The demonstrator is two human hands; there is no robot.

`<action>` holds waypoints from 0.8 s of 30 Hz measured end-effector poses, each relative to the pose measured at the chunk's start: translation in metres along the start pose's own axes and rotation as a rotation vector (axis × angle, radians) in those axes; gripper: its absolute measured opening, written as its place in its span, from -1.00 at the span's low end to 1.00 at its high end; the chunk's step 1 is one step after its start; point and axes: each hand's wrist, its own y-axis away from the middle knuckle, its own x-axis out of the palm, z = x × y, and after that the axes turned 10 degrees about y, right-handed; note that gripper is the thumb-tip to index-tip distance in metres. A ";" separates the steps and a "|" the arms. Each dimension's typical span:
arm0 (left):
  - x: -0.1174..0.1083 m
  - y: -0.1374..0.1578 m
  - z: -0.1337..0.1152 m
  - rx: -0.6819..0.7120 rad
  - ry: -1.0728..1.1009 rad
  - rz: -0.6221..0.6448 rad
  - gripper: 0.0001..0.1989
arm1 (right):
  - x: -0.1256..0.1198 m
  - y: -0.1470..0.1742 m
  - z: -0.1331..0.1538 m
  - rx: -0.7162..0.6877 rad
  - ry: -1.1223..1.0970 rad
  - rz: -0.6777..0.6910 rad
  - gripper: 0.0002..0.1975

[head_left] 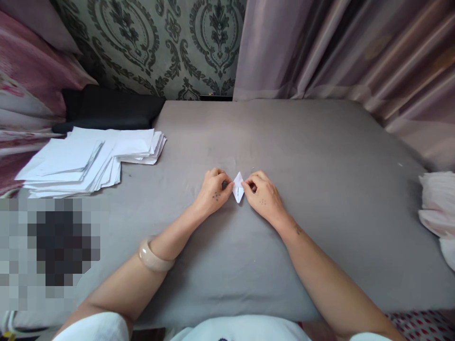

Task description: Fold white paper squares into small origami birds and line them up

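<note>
A small piece of folded white paper [238, 188], diamond-shaped with a slit down its lower middle, is held between my two hands just above or on the grey cloth. My left hand [215, 189] pinches its left corner between thumb and fingers. At the opposite corner, my right hand [263, 194] has a like pinch. The paper's upper and lower points stick out past the fingertips. A pale bangle [155, 256] circles my left forearm.
Stacks of white paper sheets [92, 158] lie at the left, in front of a black cushion-like item [110, 108]. Grey cloth [320, 156] covers the surface. Curtains [302, 47] hang at the back right, and white crumpled fabric [439, 203] lies at the right edge. A blurred patch hides the lower left.
</note>
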 end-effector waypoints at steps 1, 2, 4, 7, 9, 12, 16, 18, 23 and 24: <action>0.001 0.000 0.000 0.007 -0.002 -0.006 -0.91 | 0.000 0.000 0.000 0.005 0.007 0.000 -0.85; 0.001 0.000 0.001 0.012 -0.003 -0.011 -0.92 | 0.001 0.000 0.001 0.011 0.014 0.000 -0.85; 0.002 -0.001 0.001 0.016 -0.005 -0.022 -0.92 | 0.002 0.000 0.001 0.021 0.023 0.001 -0.85; 0.002 -0.001 0.002 0.015 0.002 -0.025 -0.93 | 0.002 -0.001 0.001 0.030 0.030 -0.003 -0.85; 0.002 -0.001 0.002 0.018 0.002 -0.020 -0.93 | 0.002 -0.001 0.002 0.035 0.035 -0.005 -0.86; 0.002 0.000 0.004 0.028 -0.018 -0.017 -0.93 | 0.002 -0.001 0.002 0.046 0.038 -0.001 -0.86; 0.004 0.001 0.007 0.069 -0.066 -0.023 -0.93 | 0.001 -0.002 0.002 0.062 0.048 -0.004 -0.88; 0.004 0.001 0.008 0.129 -0.093 -0.008 -0.87 | 0.001 -0.001 0.002 0.058 0.046 -0.005 -0.92; 0.004 0.002 0.006 0.269 -0.232 0.086 -0.70 | -0.001 -0.001 0.002 -0.004 0.005 0.030 -0.89; 0.004 0.002 0.006 0.276 -0.258 0.101 -0.68 | -0.002 -0.001 0.003 -0.008 0.002 0.034 -0.88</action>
